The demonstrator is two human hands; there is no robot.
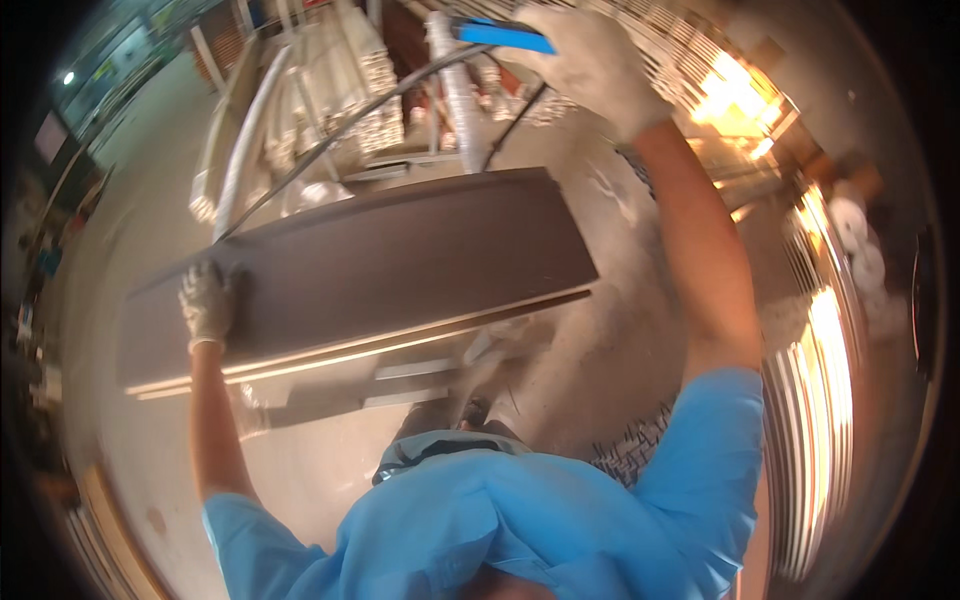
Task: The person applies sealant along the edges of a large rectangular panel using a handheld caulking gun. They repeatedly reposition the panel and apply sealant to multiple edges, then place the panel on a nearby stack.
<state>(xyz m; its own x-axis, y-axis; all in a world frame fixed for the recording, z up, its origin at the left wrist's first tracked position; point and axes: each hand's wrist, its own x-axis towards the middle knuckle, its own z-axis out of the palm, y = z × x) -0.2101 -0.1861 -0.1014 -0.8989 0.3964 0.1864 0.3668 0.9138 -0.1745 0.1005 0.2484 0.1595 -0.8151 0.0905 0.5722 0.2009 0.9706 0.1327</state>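
See the left hand (207,305) at 9 o'clock: gloved, with fingers resting flat on the dark brown panel (420,250), clamped on nothing. Spread that pressure evenly, better through the whole palm, to steady the 9 o'clock end without tipping it. Find the right hand (600,70) near 1 o'clock, raised well apart from the panel, with fingers clamped round a blue tool (505,37); allow for blur there, probably hiding the exact grip. Carry the tool clear of the brown face, to avoid scratching. Note the panel lying from 9 o'clock across the middle toward 2 o'clock, pale edge facing 6 o'clock. Mind the dark hose (355,122) beyond, rising from 10 o'clock toward 12. Watch for the stacked pale lengths (375,100) at 11 o'clock and bright strips (820,420) near 4 o'clock.
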